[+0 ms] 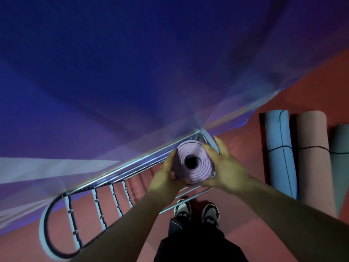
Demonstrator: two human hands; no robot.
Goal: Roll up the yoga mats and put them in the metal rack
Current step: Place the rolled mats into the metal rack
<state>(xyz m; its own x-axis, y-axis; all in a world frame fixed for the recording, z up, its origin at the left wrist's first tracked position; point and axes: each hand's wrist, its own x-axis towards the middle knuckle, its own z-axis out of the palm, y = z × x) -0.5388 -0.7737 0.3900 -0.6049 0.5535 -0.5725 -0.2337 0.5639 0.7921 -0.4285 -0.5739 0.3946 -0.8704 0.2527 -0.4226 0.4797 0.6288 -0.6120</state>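
Note:
A rolled lilac yoga mat (192, 152) stands upright, seen end-on from above, at the right end of the metal rack (98, 205). My left hand (166, 176) grips its left side and my right hand (222, 167) wraps its right side. The mat's lower part is hidden, so I cannot tell whether it rests in the rack. The rack is a long silver frame with cross bars and a rounded left end, standing along a blue wall.
Three rolled mats lie on the red floor at the right: a blue mat (279, 148), a pink mat (313, 157) and a grey-green mat (341, 157), each tied with black cord. My feet (196, 210) stand just before the rack. The blue wall (113, 72) lies behind it.

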